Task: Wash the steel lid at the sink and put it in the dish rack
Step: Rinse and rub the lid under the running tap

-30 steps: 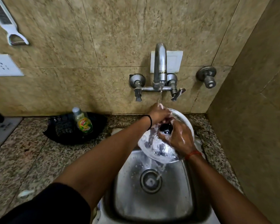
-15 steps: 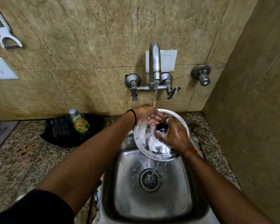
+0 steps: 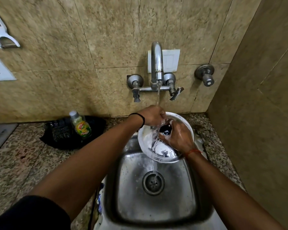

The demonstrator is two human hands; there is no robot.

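Two bare forearms reach from the bottom of the view over the steel sink [image 3: 156, 211], whose drain sits near the middle of the basin. Just past the drain, at about 12 o'clock from it, the steel lid [image 3: 146, 140] is held tilted above the far edge of the basin, under the running water. The right hand [image 3: 178, 138] is closed around the black knob [image 3: 165, 129] in the middle of the lid. The left hand [image 3: 152, 116] lies curled on the lid's far rim at about 11 o'clock, under the stream; whether it grips the rim or only rubs it, I cannot tell.

I judge the lid to be light and stiff, but wet and perhaps soapy, so the smooth metal will slip easily. The knob is the safest place to hold it, with the other hand supporting the rim.

Speckled granite counter [image 3: 23, 163] surrounds the sink. At 9 o'clock from the lid stands a dish soap bottle [image 3: 81, 125] on a black tray [image 3: 60, 136]. Further back, the wall tap [image 3: 156, 67] comes out of beige stone tiles, a peeler [image 3: 2, 34] hangs at 10 o'clock, and a side wall closes the corner at 3 o'clock. No dish rack is visible.
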